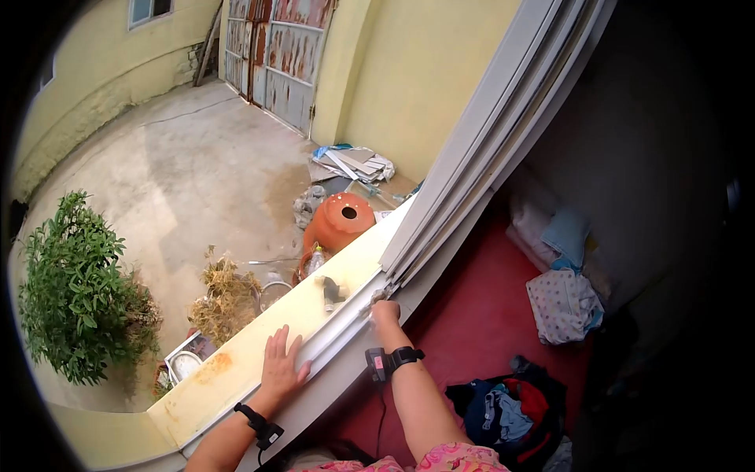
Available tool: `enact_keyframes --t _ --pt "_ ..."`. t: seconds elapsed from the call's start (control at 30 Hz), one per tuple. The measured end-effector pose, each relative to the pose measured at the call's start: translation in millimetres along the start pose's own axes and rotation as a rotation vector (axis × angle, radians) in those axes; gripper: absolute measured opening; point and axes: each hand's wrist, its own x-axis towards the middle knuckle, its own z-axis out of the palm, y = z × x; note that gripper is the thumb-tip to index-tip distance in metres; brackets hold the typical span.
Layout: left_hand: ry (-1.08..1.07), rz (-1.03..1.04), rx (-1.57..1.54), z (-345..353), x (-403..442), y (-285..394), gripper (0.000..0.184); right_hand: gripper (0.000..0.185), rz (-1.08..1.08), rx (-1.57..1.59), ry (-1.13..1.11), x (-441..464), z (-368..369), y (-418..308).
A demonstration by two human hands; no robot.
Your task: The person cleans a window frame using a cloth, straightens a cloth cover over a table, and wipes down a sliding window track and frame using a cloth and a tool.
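Note:
My left hand (pixel 281 366) lies flat on the window sill (pixel 263 354), fingers stretched out and holding nothing. Further along, my right hand (pixel 385 312) is closed on a small crumpled greyish rag (pixel 376 300), pressed into the white window track (pixel 346 316) near the foot of the sliding window frames (pixel 464 149). Most of the rag is hidden by the fingers. A grey pipe fitting (pixel 329 293) sits on the sill just left of my right hand.
Outside, below the sill, are an orange clay jar (pixel 336 222), dried plants (pixel 224 295) and a leafy bush (pixel 75 291). Inside, a red surface (pixel 480 291) bears a heap of clothes (pixel 507 413) and a dotted pillow-like bundle (pixel 563 307). A cable (pixel 382 417) hangs from my right wrist strap.

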Motion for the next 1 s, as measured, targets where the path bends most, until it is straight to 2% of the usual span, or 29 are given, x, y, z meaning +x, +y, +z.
enact_keyframes --t 0.07,0.17,0.3,0.37,0.43,0.53,0.63,0.7,0.73,0.77,0.8,0.87,0.9,0.97,1.0 --pt "0.006 0.004 0.009 -1.4 0.9 -0.5 0.058 0.026 0.163 0.345 -0.032 -9.1 -11.7 -31.2" --pt "0.008 -0.002 0.006 -0.9 -2.0 2.2 0.058 0.027 0.131 0.378 -0.018 -6.7 -8.8 -28.3" --pt "0.005 -0.011 0.008 -2.4 1.4 3.3 0.058 0.027 -0.241 -0.447 -0.043 -35.8 -24.9 -7.9" --pt "0.007 -0.005 -0.001 -1.6 0.8 2.1 0.058 0.027 -0.313 -0.589 -0.072 -30.8 -29.0 4.1" --pt "0.01 -0.004 -0.003 -0.7 1.7 1.6 0.058 0.027 -0.269 -0.503 -0.062 -18.9 -27.2 1.0" --pt "0.008 0.002 0.017 -1.0 2.0 -1.0 0.059 0.027 -0.094 -0.085 0.01 9.4 -14.3 -13.0" --pt "0.012 -0.016 0.012 -2.3 -1.1 2.4 0.059 0.024 -0.106 0.001 -0.011 -0.6 -19.9 -16.7" --pt "0.002 -0.006 0.006 -3.4 1.8 2.9 0.059 0.023 -0.115 -0.182 -0.197 6.2 -26.7 -1.8" --pt "0.0 -0.006 -0.004 -2.5 1.5 3.3 0.059 0.03 -0.286 -0.486 -0.023 20.4 -9.5 22.2" --pt "-0.002 -0.004 -0.001 -1.9 1.0 2.2 0.059 0.03 -0.282 -0.49 -0.014 16.9 -17.4 22.4" --pt "-0.004 -0.002 0.008 -1.5 1.1 1.4 0.059 0.029 -0.442 -0.788 -0.102 12.6 -24.4 23.3" --pt "-0.002 -0.004 0.005 -1.2 2.4 1.0 0.058 0.027 -0.608 -1.083 -0.199 15.6 -26.5 18.3" --pt "-0.006 -0.006 0.002 -2.0 0.3 0.9 0.058 0.027 -0.574 -0.936 -0.153 22.2 -24.5 17.0" --pt "-0.005 -0.01 0.009 -1.7 0.1 1.7 0.058 0.026 -0.224 -0.276 -0.003 6.9 -16.7 -2.5" --pt "0.0 -0.019 0.008 -1.7 0.9 2.1 0.057 0.026 -0.22 -0.234 0.024 2.5 -16.4 -11.1"
